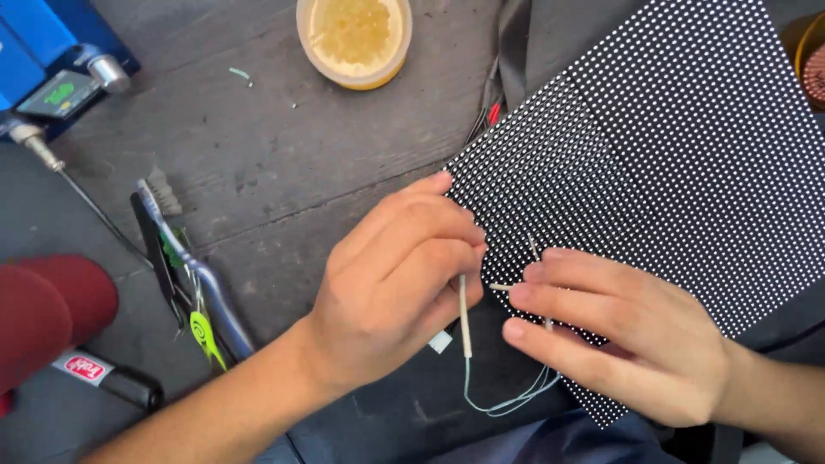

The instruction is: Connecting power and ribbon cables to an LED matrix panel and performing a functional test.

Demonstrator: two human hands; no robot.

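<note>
Pinching thin probes (465, 316) (white), dotted matte panel (687, 155)

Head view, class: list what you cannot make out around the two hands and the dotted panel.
- Left hand: its fingers hide how it holds the thin probe.
- Right hand: covers the second probe and that part of the dotted panel.
- Panel: cut off by the top and right edges.
- Tub: top edge cuts it; its contents are unclear.
- Blue device: cropped at the left edge.
</note>
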